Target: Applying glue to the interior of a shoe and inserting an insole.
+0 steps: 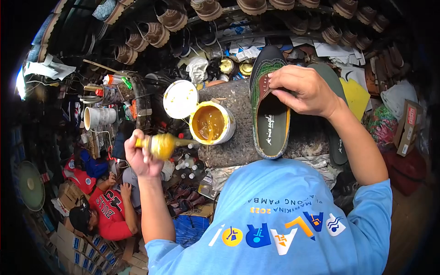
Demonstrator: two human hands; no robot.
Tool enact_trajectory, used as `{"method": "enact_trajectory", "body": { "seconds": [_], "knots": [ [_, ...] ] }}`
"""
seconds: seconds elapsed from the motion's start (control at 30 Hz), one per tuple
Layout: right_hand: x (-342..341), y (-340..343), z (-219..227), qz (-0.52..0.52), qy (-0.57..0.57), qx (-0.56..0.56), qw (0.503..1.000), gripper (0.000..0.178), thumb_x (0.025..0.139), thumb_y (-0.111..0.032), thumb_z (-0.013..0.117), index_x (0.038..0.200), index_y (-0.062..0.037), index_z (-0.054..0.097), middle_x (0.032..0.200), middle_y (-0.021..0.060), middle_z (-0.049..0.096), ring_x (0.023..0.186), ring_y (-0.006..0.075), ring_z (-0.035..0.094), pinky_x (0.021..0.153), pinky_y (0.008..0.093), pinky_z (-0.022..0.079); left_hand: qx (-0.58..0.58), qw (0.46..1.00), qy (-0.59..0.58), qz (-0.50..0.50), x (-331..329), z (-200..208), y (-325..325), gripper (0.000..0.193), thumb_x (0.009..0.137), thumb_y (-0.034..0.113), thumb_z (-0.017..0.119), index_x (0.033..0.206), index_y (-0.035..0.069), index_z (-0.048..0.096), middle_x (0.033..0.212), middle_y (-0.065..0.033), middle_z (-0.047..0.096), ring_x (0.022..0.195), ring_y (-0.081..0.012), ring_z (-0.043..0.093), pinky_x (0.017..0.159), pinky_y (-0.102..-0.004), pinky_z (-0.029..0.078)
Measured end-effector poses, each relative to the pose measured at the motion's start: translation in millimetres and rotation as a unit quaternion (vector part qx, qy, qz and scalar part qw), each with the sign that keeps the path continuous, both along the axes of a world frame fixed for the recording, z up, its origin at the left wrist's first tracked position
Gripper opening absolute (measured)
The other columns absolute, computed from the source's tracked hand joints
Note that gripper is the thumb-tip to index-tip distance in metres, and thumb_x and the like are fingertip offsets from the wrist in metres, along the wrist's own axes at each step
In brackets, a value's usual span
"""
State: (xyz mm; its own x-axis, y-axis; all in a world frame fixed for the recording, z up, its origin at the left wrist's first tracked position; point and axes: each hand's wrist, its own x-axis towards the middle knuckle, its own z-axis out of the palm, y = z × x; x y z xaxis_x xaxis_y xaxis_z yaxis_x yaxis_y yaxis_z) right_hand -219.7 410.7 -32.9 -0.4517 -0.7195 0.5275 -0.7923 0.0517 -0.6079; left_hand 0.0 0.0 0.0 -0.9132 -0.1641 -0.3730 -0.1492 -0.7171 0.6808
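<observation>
My left hand (145, 155) is closed around a glue brush (163, 146) whose thick handle is crusted yellow; its thin end points at a bucket (231, 123) of amber glue (210, 123). The lid (181, 99), smeared white and yellow, lies beside the bucket. My right hand (305, 89) pinches the brown tongue area of a shoe (270, 130) with a black toe and green patterned trim. The shoe stands toe away from me, its dark insole showing. To its right, partly behind my right forearm, lies a long dark green insole (338, 140).
Shoe and bucket rest on a worn, stained block (238, 153). Rows of brown shoes (172, 16) line racks along the far side. A white cup (99, 118) and small bottles (187, 166) are at left. Another person in red (110, 208) sits at lower left, near a fan (31, 187).
</observation>
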Motion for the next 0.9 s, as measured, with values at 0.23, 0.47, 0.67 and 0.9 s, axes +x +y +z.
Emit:
{"method": "enact_trajectory", "body": {
  "seconds": [0.23,0.47,0.67,0.9],
  "knots": [
    [7,-8,6,0.002,0.020,-0.036,0.999,0.021,0.077,0.005,0.075,0.093,-0.0054,0.069,0.097,0.0104,0.071,0.092,0.0319,0.071,0.079,0.0405,0.058,0.010,0.988,0.147,0.051,-22,86,59,0.031,0.111,0.031,0.046,0.098,0.005,0.058,0.067,-0.0014,0.058,0.049,-0.0075,0.050,0.040,-0.0207,0.036],
    [9,0,3,-0.026,0.010,0.000,1.000,0.027,0.074,0.012,0.072,0.095,-0.0053,0.074,0.102,0.0099,0.071,0.094,0.0300,0.071,0.079,0.0376,0.059,-0.096,0.954,0.251,0.131,-34,128,48,0.030,0.111,0.029,0.050,0.101,0.003,0.059,0.075,-0.0018,0.054,0.051,-0.0051,0.041,0.044,-0.0207,0.030],
    [3,6,2,0.002,-0.080,-0.012,0.997,0.025,0.076,0.007,0.073,0.099,-0.0032,0.078,0.103,0.0103,0.072,0.092,0.0259,0.072,0.078,0.0333,0.060,-0.137,0.942,0.297,0.071,-28,122,33,0.028,0.100,0.027,0.057,0.112,0.004,0.065,0.081,-0.0087,0.065,0.056,-0.0123,0.050,0.047,-0.0289,0.041],
    [-2,13,0,0.007,-0.114,-0.003,0.993,0.025,0.075,0.003,0.071,0.097,-0.0044,0.080,0.101,0.0112,0.076,0.092,0.0265,0.074,0.081,0.0347,0.060,-0.280,0.847,0.452,-0.022,-25,120,18,0.035,0.087,0.013,0.067,0.121,0.005,0.069,0.115,-0.0192,0.059,0.095,-0.0282,0.061,0.079,-0.0384,0.056]
  ]
}}
